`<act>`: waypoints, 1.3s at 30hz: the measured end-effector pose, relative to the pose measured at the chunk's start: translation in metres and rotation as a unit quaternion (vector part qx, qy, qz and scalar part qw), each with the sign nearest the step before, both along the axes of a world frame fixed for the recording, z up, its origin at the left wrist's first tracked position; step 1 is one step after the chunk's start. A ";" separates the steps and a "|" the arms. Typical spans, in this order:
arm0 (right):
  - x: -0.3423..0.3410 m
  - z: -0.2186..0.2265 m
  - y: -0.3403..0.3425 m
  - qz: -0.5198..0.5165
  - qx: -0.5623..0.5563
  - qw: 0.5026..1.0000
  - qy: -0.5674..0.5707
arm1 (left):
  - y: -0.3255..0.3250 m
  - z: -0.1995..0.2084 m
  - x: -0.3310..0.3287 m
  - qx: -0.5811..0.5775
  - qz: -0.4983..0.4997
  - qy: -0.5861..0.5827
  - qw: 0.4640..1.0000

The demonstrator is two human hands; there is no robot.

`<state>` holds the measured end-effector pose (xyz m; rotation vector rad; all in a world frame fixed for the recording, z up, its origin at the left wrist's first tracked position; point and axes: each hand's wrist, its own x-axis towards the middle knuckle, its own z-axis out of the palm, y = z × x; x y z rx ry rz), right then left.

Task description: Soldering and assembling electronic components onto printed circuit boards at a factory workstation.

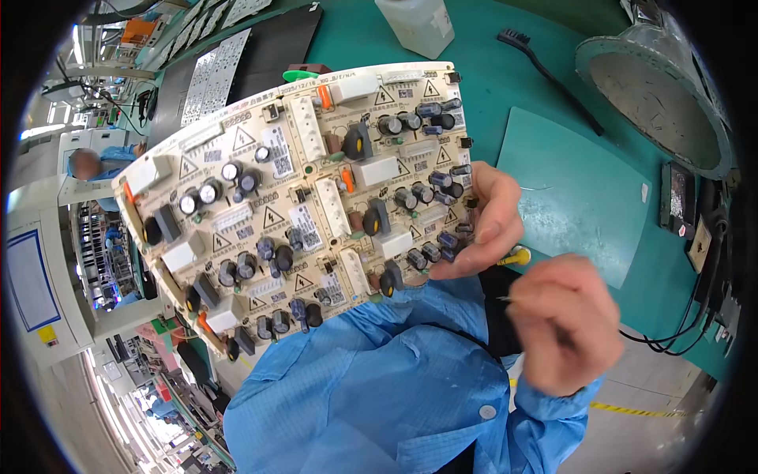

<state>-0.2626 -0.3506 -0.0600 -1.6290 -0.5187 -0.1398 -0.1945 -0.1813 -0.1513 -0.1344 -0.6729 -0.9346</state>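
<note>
A large cream circuit board panel (322, 170) is held up tilted, its component side in view. Black capacitors (209, 189), white blocks (375, 170) and orange parts (347, 180) stand in repeating groups on it. My left hand (496, 225) grips the panel's right edge, fingers closed round it; its forearm is hidden behind the board. Lower right and apart from the panel, my right hand (567, 324) is closed in a pinch, slightly blurred. A thin light tip (504, 299) sticks out at its fingertips, too small to name. Between the hands shows a yellow round-ended thing (517, 257).
A green mat-covered bench (482, 87) bears a paler green sheet (580, 197), a black brush (553, 79) and a whitish plastic bottle (418, 28). A grey metal hood (659, 95) stands at the right, above dark cables (687, 324). Another person (103, 162) is far left.
</note>
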 end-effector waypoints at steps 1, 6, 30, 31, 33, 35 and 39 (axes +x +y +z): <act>0.000 0.004 0.006 0.011 0.005 1.000 -0.005 | -0.003 -0.002 0.001 -0.027 -0.021 -0.007 0.999; -0.006 -0.015 0.035 0.016 0.068 0.996 -0.062 | 0.002 -0.013 -0.002 0.040 0.036 -0.044 0.998; -0.033 -0.032 0.065 -0.156 0.160 0.971 -0.081 | -0.001 -0.007 0.008 0.080 0.109 -0.166 0.977; -0.033 -0.033 0.066 -0.155 0.160 0.971 -0.080 | -0.001 -0.008 0.009 0.082 0.107 -0.182 0.974; -0.034 -0.035 0.069 -0.170 0.172 0.966 -0.097 | -0.002 -0.013 0.011 0.071 0.107 -0.190 0.973; -0.033 -0.037 0.070 -0.169 0.167 0.965 -0.108 | -0.002 -0.016 0.014 0.059 0.108 -0.199 0.972; -0.034 -0.038 0.065 -0.160 0.139 0.970 -0.117 | 0.010 0.016 0.015 0.115 0.088 -0.196 0.970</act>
